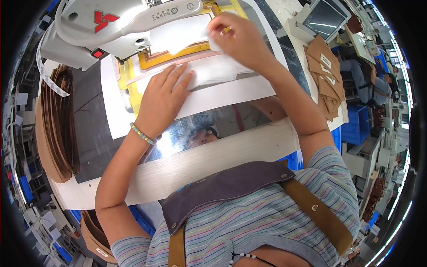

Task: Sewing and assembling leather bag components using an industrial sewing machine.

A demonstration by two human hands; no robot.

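Observation:
My left hand point(163, 100) lies flat with fingers spread at the near left edge of a sewing template on the machine bed, its fingertips touching a white strip point(213, 73). My right hand point(238, 40) is pinched on a thin white sheet point(215, 43) over the template's right side; its fingertips partly cover the sheet. Between the hands is the template's yellow frame point(178, 54), with another white piece point(180, 34) inside it. The white head of a sewing machine point(104, 26) stands above the frame's left side. Its needle area is hidden from me.
A stack of brown pieces point(55, 129) stands at the left edge, and more brown pieces point(324, 73) with white labels lie at the right. A screen point(322, 20) sits at the far right. The shiny metal plate point(200, 124) runs along the near side.

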